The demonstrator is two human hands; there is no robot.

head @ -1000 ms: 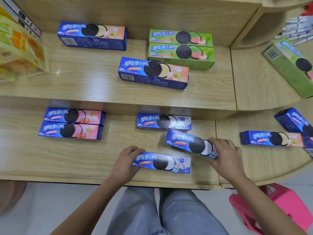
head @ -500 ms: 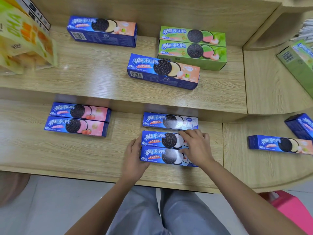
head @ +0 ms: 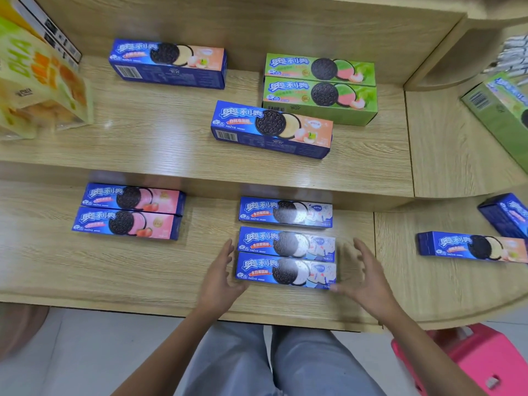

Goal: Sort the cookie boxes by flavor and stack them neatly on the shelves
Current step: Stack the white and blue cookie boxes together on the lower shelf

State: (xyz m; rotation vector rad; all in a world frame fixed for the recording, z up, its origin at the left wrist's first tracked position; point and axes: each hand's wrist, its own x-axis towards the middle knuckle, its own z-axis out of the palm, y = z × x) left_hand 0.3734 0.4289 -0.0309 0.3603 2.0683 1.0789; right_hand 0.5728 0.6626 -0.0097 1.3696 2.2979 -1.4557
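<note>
**Cookie Box Sorting: Hands Open Beside the White-Cream Pair**

**Hands.** The left hand [head: 220,277] is open, fingers spread, at the left end of the two nearest boxes on the lower shelf [head: 114,270]. Whether the thumb tip touches the front box cannot be told because of blur. The right hand [head: 364,274] is open, fingers spread and curved, just beside the right end of the same two boxes. Neither hand grips anything.

**Lower shelf, centre.** Three blue boxes with white cream lie flat, long sides parallel to the shelf edge. The front box [head: 285,271] and the middle box [head: 287,243] touch along their long sides. The rear box [head: 285,212] lies near them, with a narrow gap.

**Lower shelf, left.** Two pink-ended boxes lie flat and touching: rear pink box [head: 133,198], front pink box [head: 125,225].

**Lower shelf, right section.** A peach-ended box [head: 471,247] lies flat, well apart from the centre group. Another blue box [head: 505,214] lies angled at the frame edge.

**Upper shelf** [head: 160,138]. Two green boxes touch side by side: rear green box [head: 318,70], front green box [head: 320,102]. One peach box [head: 271,130] lies just in front of them; a second peach box [head: 168,64] lies at the back left. A yellow snack bag [head: 40,81] stands at the far left. A further green box [head: 497,110] lies on the right section.
</note>
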